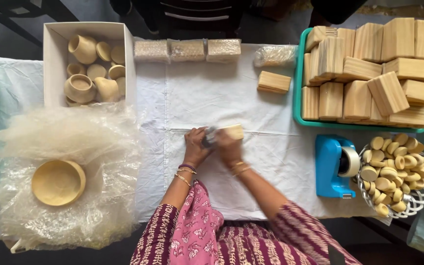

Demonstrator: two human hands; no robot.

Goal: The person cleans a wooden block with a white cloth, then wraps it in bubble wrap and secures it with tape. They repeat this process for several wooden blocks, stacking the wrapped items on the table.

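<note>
Block position: the wooden block [232, 131] lies on the white cloth [251, 105] at the middle of the table, just in front of the person, its right end sticking out past the fingers.
Right hand: the right hand [227, 147] is curled over the block's near side, gripping it; motion blur hides the fingertips.
Left hand: the left hand [195, 145] presses against the block's left end, fingers bent around a greyish scrap of wrap [208, 137]; whether they pinch it cannot be told.
Block look: pale, light-grained wood, rectangular, its left part covered by the hands.
Right side: a green tray [298, 93] stacked with similar blocks, a blue tape dispenser [332, 167], and a wire basket [420, 196] of small wooden pieces.
Left side: a white box [55, 64] of wooden cups, with bubble wrap [99, 147] under a wooden bowl [58, 182].
Far edge: three wrapped blocks [187, 50] in a row, and a bare block [274, 82] nearby.
</note>
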